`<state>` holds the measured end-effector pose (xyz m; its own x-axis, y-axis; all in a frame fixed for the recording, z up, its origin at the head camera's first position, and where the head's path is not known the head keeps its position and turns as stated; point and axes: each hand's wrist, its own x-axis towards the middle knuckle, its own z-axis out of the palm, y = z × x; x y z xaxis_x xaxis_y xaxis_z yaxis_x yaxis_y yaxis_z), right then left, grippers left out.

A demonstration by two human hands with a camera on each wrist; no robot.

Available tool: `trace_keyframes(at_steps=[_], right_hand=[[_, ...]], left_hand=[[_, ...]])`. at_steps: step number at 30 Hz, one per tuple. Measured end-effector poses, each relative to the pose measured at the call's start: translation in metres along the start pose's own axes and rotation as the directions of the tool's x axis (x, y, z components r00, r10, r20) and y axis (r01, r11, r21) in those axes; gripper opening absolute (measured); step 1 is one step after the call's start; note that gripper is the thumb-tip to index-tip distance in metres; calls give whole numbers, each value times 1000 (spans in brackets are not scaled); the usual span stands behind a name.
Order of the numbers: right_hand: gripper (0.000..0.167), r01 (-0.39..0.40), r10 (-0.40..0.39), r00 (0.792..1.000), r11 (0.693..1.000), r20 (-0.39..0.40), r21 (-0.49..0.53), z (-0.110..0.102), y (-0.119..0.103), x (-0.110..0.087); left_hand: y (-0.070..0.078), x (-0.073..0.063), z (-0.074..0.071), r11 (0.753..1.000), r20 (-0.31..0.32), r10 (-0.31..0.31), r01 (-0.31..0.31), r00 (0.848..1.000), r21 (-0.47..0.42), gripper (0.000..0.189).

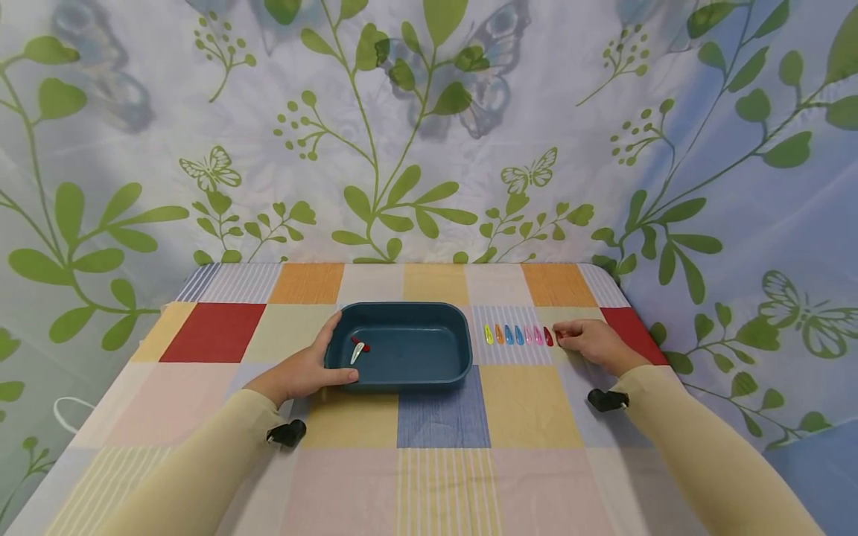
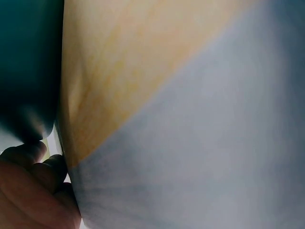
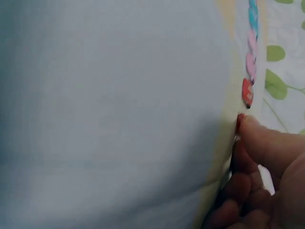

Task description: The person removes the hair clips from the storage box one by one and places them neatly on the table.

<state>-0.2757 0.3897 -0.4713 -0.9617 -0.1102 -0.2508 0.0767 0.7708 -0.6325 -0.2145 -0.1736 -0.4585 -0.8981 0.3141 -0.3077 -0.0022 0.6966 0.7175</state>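
A dark teal plastic tub (image 1: 402,385) stands on the tablecloth, with a white hair clip (image 1: 357,352) and red hair clips (image 1: 364,346) lying inside near its left end. My left hand (image 1: 311,368) holds the tub's left end, thumb along the front side and fingers at the left wall. Right of the tub, several hair clips run in a row: yellow (image 1: 488,334), orange, blue, pink and red (image 1: 548,336). At the row's right end, my right hand (image 1: 590,342) pinches another red hair clip (image 3: 239,122) between thumb and finger, at the cloth.
A patchwork-patterned cloth (image 1: 442,484) covers the table. Behind and to the right hang leaf-and-butterfly curtains (image 1: 402,149). A black wrist camera (image 1: 287,433) sits under the left sleeve, and another (image 1: 608,400) under the right. A white cord (image 1: 67,413) loops at the left edge.
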Motion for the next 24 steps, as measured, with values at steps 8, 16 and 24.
trace_keyframes(at_steps=[8,16,24], right_hand=[[51,-16,16,1000,1000,-11,21,3,7,0],[49,21,-21,1000,1000,-20,13,7,10,0],[52,50,-50,998,999,-26,5,9,14,1]], left_hand=[[-2,-2,5,1000,-12,12,-12,1000,-2,123],[-4,-4,9,1000,-30,15,-14,999,21,124],[-5,-5,14,1000,-35,16,-16,999,21,124]])
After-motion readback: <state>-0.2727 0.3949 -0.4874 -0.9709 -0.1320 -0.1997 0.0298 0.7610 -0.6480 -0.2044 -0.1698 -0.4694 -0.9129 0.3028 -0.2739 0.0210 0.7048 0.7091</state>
